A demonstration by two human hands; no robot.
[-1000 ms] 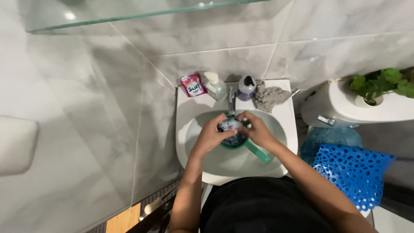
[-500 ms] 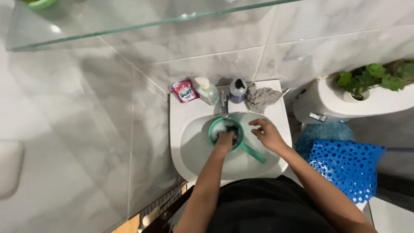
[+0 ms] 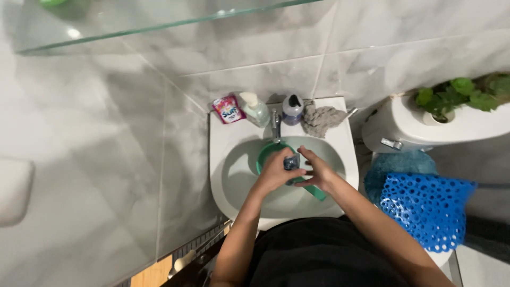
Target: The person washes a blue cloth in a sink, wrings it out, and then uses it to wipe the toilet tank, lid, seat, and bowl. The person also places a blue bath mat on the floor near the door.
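- Left hand (image 3: 275, 172) and right hand (image 3: 317, 171) meet over the middle of the white ceramic basin (image 3: 228, 159), both closed together around a small dark blue-grey object (image 3: 291, 162); its kind cannot be told.
- Green plastic dipper with a straight handle (image 3: 313, 189) lies inside the basin beneath the hands, below the chrome tap (image 3: 275, 124).
- Along the basin's back edge: pink sachet (image 3: 228, 109) at the left corner, clear pump bottle (image 3: 255, 110), dark-capped bottle (image 3: 292, 108), crumpled grey cloth (image 3: 322, 119) towards the right corner.
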